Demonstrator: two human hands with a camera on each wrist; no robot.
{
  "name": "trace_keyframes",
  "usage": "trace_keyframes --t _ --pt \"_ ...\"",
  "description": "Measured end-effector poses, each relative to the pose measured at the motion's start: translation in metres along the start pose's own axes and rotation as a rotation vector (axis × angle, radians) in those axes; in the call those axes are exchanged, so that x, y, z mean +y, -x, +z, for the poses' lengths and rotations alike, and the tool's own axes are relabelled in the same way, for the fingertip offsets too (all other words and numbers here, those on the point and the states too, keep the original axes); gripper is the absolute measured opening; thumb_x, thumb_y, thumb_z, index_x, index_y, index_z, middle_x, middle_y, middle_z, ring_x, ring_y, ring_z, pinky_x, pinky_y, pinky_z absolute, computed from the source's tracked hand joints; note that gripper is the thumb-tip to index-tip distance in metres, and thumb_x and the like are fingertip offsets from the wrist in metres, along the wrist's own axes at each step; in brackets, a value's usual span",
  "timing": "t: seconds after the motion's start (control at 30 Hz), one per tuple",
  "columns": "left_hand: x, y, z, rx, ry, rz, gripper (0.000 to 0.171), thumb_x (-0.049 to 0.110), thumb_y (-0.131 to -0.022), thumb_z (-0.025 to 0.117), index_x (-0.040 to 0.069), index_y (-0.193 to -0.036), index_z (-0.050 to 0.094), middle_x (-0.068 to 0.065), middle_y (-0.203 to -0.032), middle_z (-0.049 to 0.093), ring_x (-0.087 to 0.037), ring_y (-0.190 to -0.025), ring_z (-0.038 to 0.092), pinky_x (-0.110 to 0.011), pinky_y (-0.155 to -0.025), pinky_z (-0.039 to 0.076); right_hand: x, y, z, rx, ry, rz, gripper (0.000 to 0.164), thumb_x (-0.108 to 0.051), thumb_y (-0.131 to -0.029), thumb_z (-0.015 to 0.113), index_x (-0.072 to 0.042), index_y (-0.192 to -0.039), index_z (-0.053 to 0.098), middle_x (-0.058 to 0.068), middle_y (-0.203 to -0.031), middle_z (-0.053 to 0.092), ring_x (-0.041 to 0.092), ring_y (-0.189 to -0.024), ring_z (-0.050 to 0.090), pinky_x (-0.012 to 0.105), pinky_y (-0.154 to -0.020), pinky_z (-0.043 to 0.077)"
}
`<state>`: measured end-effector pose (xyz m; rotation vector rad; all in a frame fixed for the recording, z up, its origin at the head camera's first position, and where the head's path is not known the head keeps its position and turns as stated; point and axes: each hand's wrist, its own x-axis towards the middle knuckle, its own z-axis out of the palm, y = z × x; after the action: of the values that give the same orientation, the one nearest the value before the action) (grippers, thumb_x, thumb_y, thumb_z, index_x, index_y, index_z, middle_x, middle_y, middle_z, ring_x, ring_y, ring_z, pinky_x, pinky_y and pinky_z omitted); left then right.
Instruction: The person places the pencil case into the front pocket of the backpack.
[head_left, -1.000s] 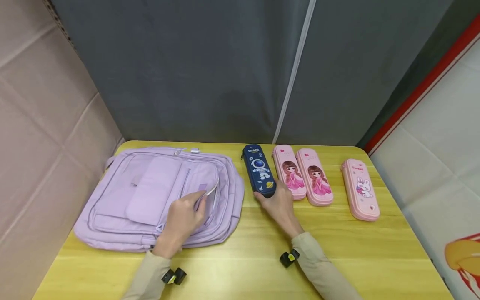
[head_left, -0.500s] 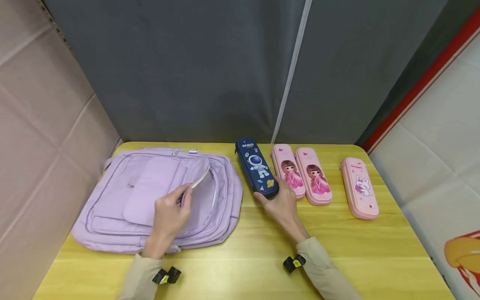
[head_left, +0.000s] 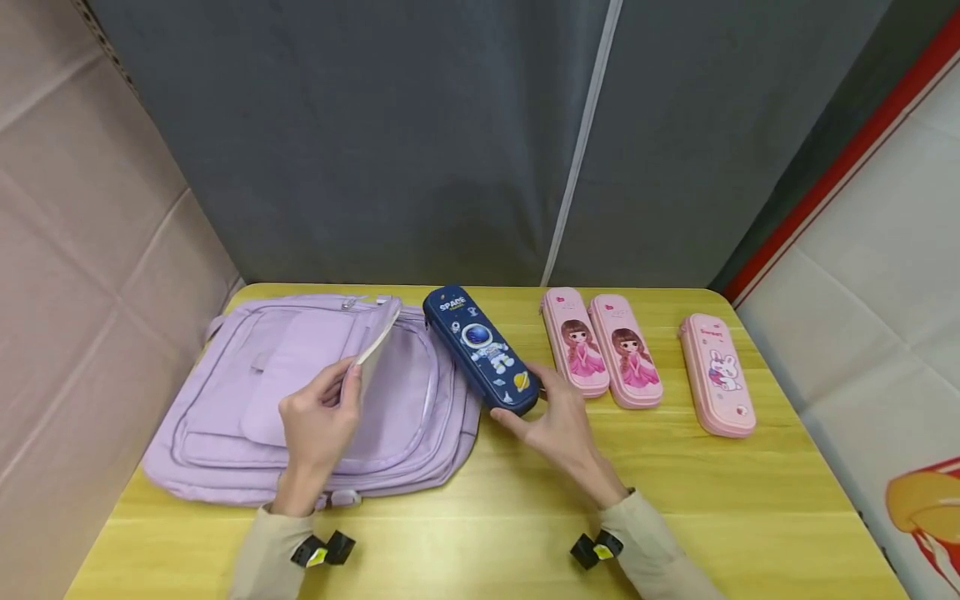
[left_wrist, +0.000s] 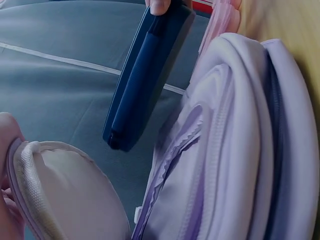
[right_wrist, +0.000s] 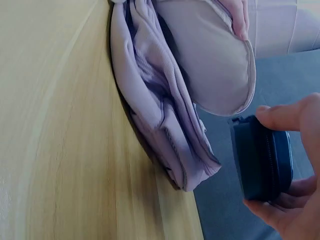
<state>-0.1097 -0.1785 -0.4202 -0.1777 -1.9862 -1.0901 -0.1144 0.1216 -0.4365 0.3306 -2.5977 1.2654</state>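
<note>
grey cloth backs your yellow table, whose front strip gives your wrists room. your lilac backpack lies flat at left, backed off the front edge. your left hand pinches its pocket flap, folded back presumably so the mouth gapes. your right hand grips the raised navy pencil case by its near end, likely to leave the far end free, beside the backpack's right edge; pink cases lie further right.

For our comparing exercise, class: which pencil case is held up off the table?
The navy astronaut case, held in the right grip; the three pink cases lie on the table.
</note>
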Motion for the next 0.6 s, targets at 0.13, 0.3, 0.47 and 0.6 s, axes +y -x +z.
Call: trace_keyframes --t 0.13,0.3,0.47,0.6 --pt "0.003 -0.004 -0.002 0.041 0.048 -0.033 0.012 -0.004 -0.087 0.073 -0.006 -0.097 0.078 -0.025 -0.082 0.074 0.014 -0.078 0.065 -0.007 -0.063 0.052 -0.004 0.002 0.0 -0.084 -0.027 -0.033 0.081 -0.034 -0.071 0.092 -0.003 -0.137 0.057 0.015 -0.129 0.066 0.027 -0.112 0.066 0.046 -0.092 0.058" --pt "0.006 -0.007 -0.004 0.092 0.084 -0.064 0.012 -0.004 -0.086 0.074 -0.007 -0.097 0.078 -0.029 -0.083 0.073 0.018 -0.078 0.064 -0.006 -0.062 0.051 -0.003 0.002 0.001 -0.178 -0.045 -0.081 0.08 -0.032 -0.069 0.093 -0.007 -0.137 0.059 0.01 -0.128 0.066 0.024 -0.113 0.066 0.042 -0.095 0.057" --pt "0.006 -0.006 -0.006 0.127 0.084 -0.079 0.011 -0.004 -0.085 0.076 -0.006 -0.096 0.078 -0.029 -0.082 0.073 0.018 -0.076 0.064 -0.005 -0.061 0.05 -0.004 0.002 0.007 -0.295 -0.073 -0.133 0.078 -0.034 -0.07 0.092 -0.009 -0.136 0.059 0.006 -0.13 0.066 0.024 -0.118 0.065 0.044 -0.1 0.054" --pt "0.006 -0.007 -0.007 0.124 0.096 -0.088 0.012 -0.003 -0.086 0.076 -0.007 -0.097 0.078 -0.029 -0.082 0.073 0.017 -0.075 0.065 -0.006 -0.061 0.051 -0.006 -0.001 0.014 -0.373 -0.095 -0.185 0.077 -0.036 -0.073 0.09 -0.01 -0.138 0.058 0.004 -0.134 0.065 0.025 -0.123 0.063 0.046 -0.103 0.052"
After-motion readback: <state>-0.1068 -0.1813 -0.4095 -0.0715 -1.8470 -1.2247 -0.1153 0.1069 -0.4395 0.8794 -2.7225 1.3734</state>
